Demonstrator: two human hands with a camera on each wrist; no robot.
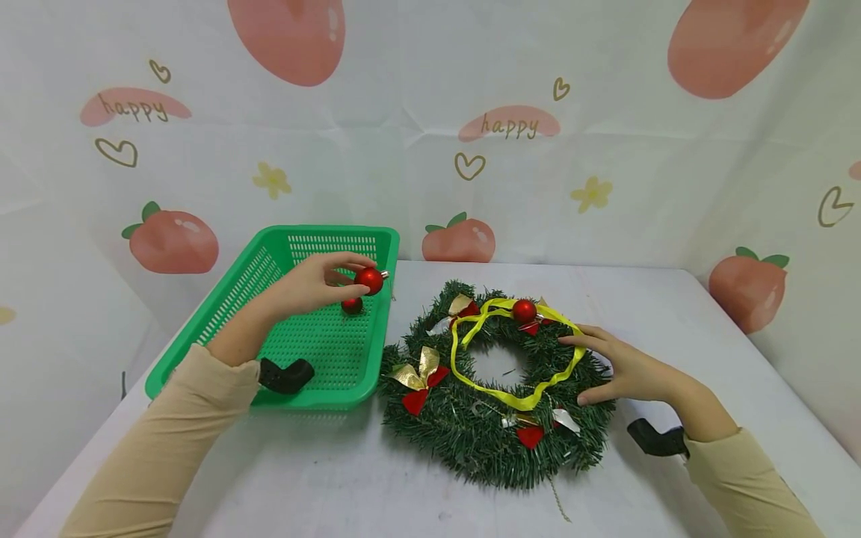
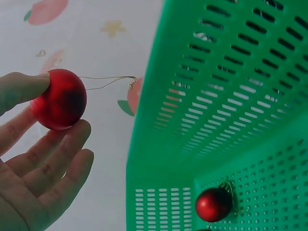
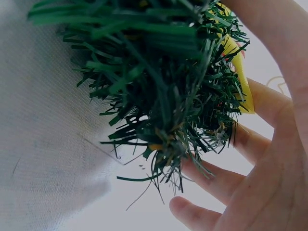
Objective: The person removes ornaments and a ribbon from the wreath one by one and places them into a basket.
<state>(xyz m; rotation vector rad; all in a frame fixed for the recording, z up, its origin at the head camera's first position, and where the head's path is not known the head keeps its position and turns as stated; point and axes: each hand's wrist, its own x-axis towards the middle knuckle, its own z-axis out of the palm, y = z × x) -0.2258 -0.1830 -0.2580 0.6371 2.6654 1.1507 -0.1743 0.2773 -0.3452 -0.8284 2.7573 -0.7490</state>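
My left hand [image 1: 312,282] pinches a shiny red ball ornament [image 1: 368,280] between thumb and fingers, over the right side of a green plastic basket [image 1: 343,359]. In the left wrist view a thin gold loop trails from this ornament [image 2: 60,99]. A second red ball [image 2: 214,204] lies inside the basket. Fingers spread, my right hand [image 1: 639,373] touches the right edge of a green tinsel wreath [image 1: 471,441]. Yellow ribbon [image 1: 526,403] lies in a loop on the wreath. Another red ball [image 1: 525,311] sits at the wreath's upper part.
Red, gold and silver bows [image 1: 418,379] decorate the wreath. The basket stands left of it on a white-covered table [image 1: 309,478]. Behind hangs a white cloth [image 1: 403,149] printed with peaches and hearts. Black wrist devices [image 1: 655,439] show beside both sleeves.
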